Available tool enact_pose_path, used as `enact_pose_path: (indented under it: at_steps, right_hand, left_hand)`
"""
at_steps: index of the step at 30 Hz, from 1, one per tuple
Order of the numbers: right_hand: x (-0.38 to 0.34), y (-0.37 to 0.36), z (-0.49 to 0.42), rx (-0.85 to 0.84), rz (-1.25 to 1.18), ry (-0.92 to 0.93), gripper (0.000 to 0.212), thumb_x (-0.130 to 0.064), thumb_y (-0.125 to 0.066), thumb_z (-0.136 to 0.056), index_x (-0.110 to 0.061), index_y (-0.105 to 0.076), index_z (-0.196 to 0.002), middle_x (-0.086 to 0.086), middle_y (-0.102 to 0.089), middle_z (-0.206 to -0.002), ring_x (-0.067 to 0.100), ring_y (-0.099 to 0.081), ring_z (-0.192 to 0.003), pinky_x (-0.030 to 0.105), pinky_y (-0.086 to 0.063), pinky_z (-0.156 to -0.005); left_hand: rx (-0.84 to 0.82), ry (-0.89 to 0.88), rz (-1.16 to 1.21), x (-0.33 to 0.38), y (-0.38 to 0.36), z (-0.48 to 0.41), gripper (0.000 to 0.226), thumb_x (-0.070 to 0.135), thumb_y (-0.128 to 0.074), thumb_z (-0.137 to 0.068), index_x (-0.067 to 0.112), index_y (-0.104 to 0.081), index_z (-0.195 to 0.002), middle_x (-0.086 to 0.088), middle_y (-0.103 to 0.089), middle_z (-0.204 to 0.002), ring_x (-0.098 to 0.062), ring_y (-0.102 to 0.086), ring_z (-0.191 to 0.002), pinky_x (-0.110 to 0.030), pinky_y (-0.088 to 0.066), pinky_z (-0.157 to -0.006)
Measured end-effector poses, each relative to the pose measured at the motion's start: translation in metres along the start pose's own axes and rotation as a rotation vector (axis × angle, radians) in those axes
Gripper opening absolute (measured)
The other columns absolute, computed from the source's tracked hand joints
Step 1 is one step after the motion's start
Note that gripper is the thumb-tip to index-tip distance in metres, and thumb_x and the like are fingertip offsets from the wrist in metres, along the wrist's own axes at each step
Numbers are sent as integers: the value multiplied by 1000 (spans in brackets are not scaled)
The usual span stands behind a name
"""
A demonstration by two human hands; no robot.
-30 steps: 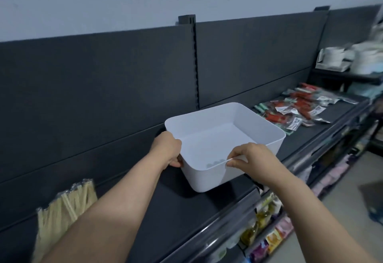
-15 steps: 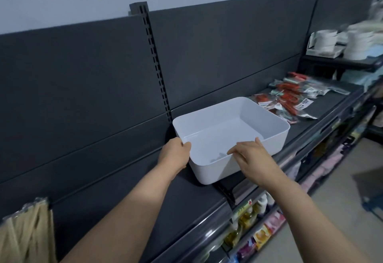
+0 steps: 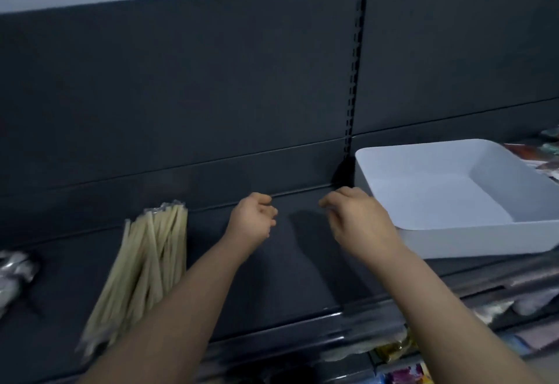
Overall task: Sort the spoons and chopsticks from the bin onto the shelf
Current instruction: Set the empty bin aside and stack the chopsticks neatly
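Note:
The white plastic bin (image 3: 453,241) stands on the dark shelf (image 3: 287,277) at the right, and I see nothing inside it. A clear pack of wooden chopsticks (image 3: 145,262) lies on the shelf to the left. At the far left edge lies a blurred silvery packet (image 3: 15,271); what is in it I cannot tell. My left hand (image 3: 252,220) hovers over the shelf between the chopsticks and the bin, fingers loosely curled, holding nothing. My right hand (image 3: 357,220) hangs just left of the bin, fingers relaxed, not touching it.
Dark back panels and a slotted upright (image 3: 355,81) rise behind the shelf. Colourful packets (image 3: 544,153) lie beyond the bin at the far right. Below the shelf's front edge, lower shelves hold assorted goods (image 3: 402,374).
Both hands have let go of the bin, which now rests on the shelf, and have drawn left of it. The view has swung left, bringing the chopsticks fully into sight.

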State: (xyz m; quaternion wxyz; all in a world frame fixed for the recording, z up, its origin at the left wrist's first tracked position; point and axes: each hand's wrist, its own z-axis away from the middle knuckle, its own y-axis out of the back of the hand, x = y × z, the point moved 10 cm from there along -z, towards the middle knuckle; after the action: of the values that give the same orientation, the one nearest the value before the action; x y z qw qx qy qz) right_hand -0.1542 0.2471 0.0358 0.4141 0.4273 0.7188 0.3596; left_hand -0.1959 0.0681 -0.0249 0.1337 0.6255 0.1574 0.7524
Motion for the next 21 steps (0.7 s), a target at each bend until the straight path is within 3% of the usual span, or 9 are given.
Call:
enact_pose_path:
  at_steps: [4, 7, 9, 12, 16, 21]
  right_hand:
    - [-61, -55, -11, -146, -94, 79, 28, -16, -50, -92, -22, -65, -115, -1, -62, -108, 21, -54, -107, 31, -45, -80]
    - [-107, -95, -12, -270, -169, 102, 28, -18, -50, -94, -23, -62, -119, -3, -60, -114, 18, -52, -111, 29, -45, -84]
    - [-137, -121, -11, -361, -177, 126, 30, -19, -49, -95, -24, -59, -123, -2, -57, -119, 18, -51, -114, 30, -45, -88]
    - [-178, -154, -11, -455, -173, 144, 35, -17, -48, -96, -24, -54, -129, -1, -54, -124, 20, -49, -118, 30, -43, -90]
    - [-219, -192, -8, -557, -276, 78, 45, -33, -47, -99, -23, -41, -142, 4, -45, -140, 22, -46, -125, 32, -41, -102]
    - [-237, -227, 6, -686, -347, -52, 68, -54, -41, -96, -30, -12, -152, 8, -7, -160, 27, -17, -145, 42, -25, -116]
  left_hand:
    - [152, 31, -116, -44, 79, 6, 25, 11, -53, -93, 8, -60, -117, -8, -69, -102, -21, -64, -87, -36, -53, -81]
    - [315, 41, -313, -69, 144, 15, 26, 15, -52, -93, 13, -62, -117, -9, -69, -112, -27, -63, -102, -32, -51, -88]
    - [388, 65, -458, -84, 183, 23, 35, 19, -49, -95, 15, -58, -128, -10, -64, -123, -29, -56, -116, -34, -48, -93]
    - [323, 219, -563, -129, 222, 26, 47, 32, -45, -98, 16, -43, -142, -10, -53, -138, -31, -40, -130, -36, -43, -98]
    - [144, 325, -479, -180, 240, 25, 56, 50, -41, -96, 15, -39, -140, -9, -55, -133, -31, -53, -117, -39, -46, -98]
    - [61, 277, -336, -188, 238, 21, 61, 47, -37, -101, 19, -21, -152, -4, -40, -150, -24, -42, -134, -31, -35, -105]
